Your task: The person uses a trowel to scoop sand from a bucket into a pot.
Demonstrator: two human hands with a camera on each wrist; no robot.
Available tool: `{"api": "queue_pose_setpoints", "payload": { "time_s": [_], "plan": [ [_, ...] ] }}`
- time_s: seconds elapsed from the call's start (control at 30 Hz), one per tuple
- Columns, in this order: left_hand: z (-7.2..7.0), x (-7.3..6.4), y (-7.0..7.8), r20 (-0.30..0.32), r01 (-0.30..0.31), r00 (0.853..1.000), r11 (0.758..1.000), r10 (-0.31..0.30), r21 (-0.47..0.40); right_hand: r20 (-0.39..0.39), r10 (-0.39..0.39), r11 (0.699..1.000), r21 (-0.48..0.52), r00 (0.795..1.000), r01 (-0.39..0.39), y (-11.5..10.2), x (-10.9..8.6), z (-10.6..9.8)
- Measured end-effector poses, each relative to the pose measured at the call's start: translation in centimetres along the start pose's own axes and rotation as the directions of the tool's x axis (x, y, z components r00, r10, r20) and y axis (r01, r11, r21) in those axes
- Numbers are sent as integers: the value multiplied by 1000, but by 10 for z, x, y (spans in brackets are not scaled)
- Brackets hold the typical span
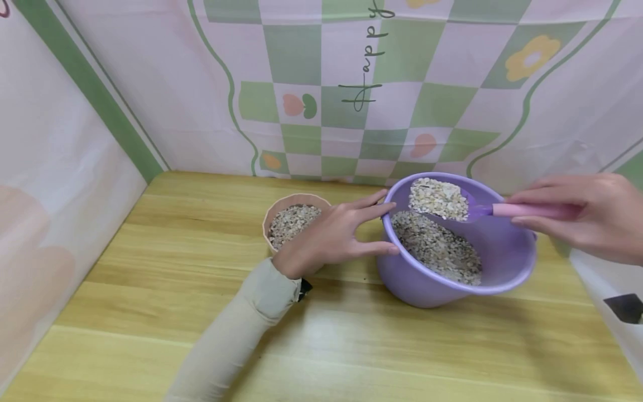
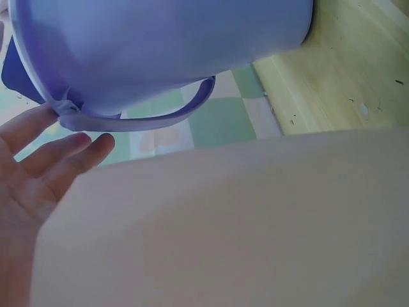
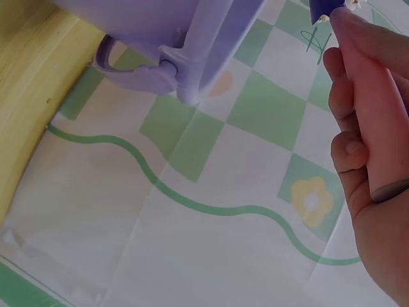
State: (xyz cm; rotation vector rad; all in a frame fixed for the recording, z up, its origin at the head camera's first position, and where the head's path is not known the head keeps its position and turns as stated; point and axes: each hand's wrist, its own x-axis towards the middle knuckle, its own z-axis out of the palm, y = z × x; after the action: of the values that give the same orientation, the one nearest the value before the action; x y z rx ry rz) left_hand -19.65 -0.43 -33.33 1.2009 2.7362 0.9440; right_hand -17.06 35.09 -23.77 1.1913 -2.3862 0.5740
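A purple bucket [image 1: 507, 257], partly filled with pale gravel [image 1: 437, 245], stands near the back of the table. My left hand [image 1: 334, 237] reaches across with spread, fairly straight fingers touching the bucket's left rim. In the left wrist view, the fingertips are by the bucket's handle [image 2: 153, 121]. My right hand [image 1: 598, 209] grips the pink handle [image 3: 374, 109] of a small purple shovel [image 1: 474, 207]. Gravel [image 1: 438, 198] heaps on its blade, which is over the bucket opening. Left of the bucket, a peach-coloured pot [image 1: 268, 223] full of gravel is partly hidden behind my left hand.
The wooden table [image 1: 351, 352] extends toward the front. A patterned cloth [image 1: 341, 111] hangs at the back, with pale cloth on both sides. A few crumbs [image 2: 363, 109] lie on the wood near the bucket.
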Motion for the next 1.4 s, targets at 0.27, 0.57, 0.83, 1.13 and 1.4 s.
{"api": "queue_pose_setpoints", "payload": {
  "time_s": [0.27,0.57,0.83,1.13,1.4],
  "plan": [
    [-3,-14,-5,-34,-24,999,999,23,-40,-20,-32,999,40,999,33,-1,8,6],
    [-15,-27,-15,-106,-32,994,999,33,11,-2,-111,993,49,994,111,-5,21,11],
    [-27,-38,-33,-203,-62,975,989,88,131,-6,-166,984,59,986,166,-8,27,16],
    [-36,-57,-49,-153,86,985,996,-82,19,-8,-187,982,34,982,187,-9,32,24],
    [-40,-79,-67,-157,139,978,990,-135,19,54,-106,994,8,993,106,-12,34,23]
  ]
}}
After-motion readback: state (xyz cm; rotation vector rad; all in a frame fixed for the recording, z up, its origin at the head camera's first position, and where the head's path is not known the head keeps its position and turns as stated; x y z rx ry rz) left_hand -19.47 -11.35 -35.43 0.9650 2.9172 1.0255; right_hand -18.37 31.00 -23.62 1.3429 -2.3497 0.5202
